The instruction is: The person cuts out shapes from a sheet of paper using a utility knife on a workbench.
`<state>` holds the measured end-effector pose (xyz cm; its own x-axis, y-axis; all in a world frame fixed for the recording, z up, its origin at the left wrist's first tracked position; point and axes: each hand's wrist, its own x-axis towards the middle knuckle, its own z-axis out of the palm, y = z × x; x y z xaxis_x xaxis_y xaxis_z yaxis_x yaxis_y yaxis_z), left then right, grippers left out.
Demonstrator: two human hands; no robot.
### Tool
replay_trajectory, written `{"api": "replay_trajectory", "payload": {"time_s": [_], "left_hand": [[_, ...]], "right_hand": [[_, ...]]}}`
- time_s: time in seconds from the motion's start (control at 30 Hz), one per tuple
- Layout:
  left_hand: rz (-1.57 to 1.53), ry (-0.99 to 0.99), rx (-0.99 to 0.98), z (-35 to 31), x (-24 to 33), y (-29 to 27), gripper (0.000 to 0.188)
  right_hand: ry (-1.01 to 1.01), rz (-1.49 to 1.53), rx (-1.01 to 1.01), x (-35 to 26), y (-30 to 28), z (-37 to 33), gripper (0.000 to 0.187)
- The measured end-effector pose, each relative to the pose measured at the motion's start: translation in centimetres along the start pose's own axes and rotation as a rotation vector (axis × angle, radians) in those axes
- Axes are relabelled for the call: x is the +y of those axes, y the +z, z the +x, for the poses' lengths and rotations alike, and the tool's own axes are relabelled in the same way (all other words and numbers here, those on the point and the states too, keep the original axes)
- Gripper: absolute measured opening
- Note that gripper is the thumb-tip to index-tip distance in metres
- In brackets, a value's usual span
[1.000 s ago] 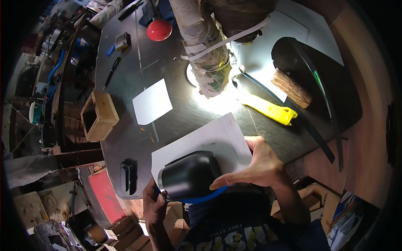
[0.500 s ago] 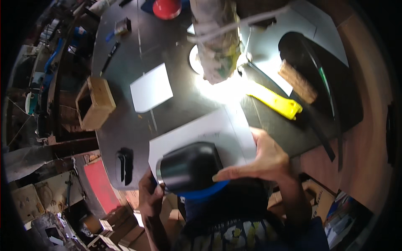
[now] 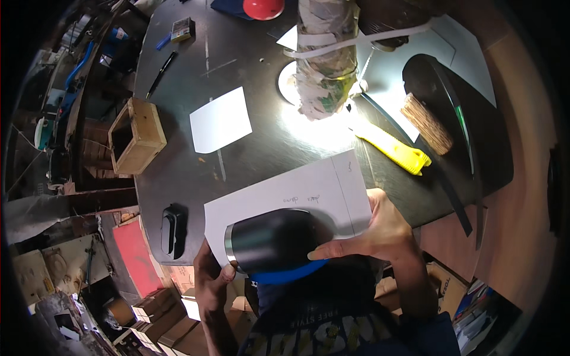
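A black cup with a silver rim (image 3: pixel 273 240) lies on its side against a white paper sheet (image 3: pixel 255 207) with faint handwriting and a ruled line. My left hand (image 3: pixel 212 274) grips the lower left of the sheet, its thumb at the cup's silver rim. On the other side, my right hand (image 3: pixel 386 228) pinches the sheet's right edge and stretches its thumb to the cup's base. Below the cup shows a blue curved edge (image 3: pixel 288 275) of something I cannot make out. Most of my left fingers are hidden behind the sheet.
On the dark table (image 3: pixel 261 142) stand a paper-wrapped post (image 3: pixel 326 65), a yellow utility knife (image 3: pixel 392 148), a rough wood piece (image 3: pixel 426 123), another white paper (image 3: pixel 221 120), a wooden box (image 3: pixel 138 136), a black case (image 3: pixel 174 231) and a pen (image 3: pixel 161 74). A red round object (image 3: pixel 263 7) is at the far edge.
The sheet's handwriting shows more plainly now, and the sheet and cup have shifted slightly in my hands' hold. The whole view has moved a little; both hands keep their grip.
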<state>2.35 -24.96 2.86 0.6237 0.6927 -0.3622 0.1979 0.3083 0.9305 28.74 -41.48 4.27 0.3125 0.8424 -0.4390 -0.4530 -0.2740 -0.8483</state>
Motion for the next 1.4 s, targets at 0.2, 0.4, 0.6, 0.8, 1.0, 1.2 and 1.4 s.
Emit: {"api": "replay_trajectory", "payload": {"time_s": [0.2, 0.4, 0.6, 0.8, 1.0, 1.2, 1.4], "left_hand": [[0.048, 0.032, -0.031, 0.5, 0.3, -1.2, 0.069], [-0.04, -0.024, 0.06, 1.3, -0.1, -1.4, 0.028], [-0.099, -0.085, 0.104, 1.3, 0.2, -0.7, 0.015], [-0.093, -0.105, 0.107, 0.8, 0.6, -0.9, 0.011], [-0.142, -0.118, 0.095, 0.8, 1.0, -0.9, 0.016], [-0.174, -0.194, 0.046, 0.6, 1.2, -1.2, 0.019], [-0.068, -0.22, -0.013, 1.1, 2.0, -1.7, 0.022]], "right_hand": [[0.163, 0.035, 0.056, -1.5, 0.6, 0.1, 0.039], [0.022, -0.075, 0.101, 1.1, -0.1, 0.2, 0.032], [0.053, -0.134, 0.143, 0.6, 0.5, -0.1, 0.027], [0.013, -0.111, 0.222, 1.6, 0.4, -0.9, 0.025], [0.058, -0.041, 0.207, 1.4, 0.7, -0.9, 0.028], [0.065, -0.05, 0.227, 1.7, 0.5, -1.2, 0.031], [0.123, -0.059, 0.337, 1.5, 0.5, -1.5, 0.045]]}}
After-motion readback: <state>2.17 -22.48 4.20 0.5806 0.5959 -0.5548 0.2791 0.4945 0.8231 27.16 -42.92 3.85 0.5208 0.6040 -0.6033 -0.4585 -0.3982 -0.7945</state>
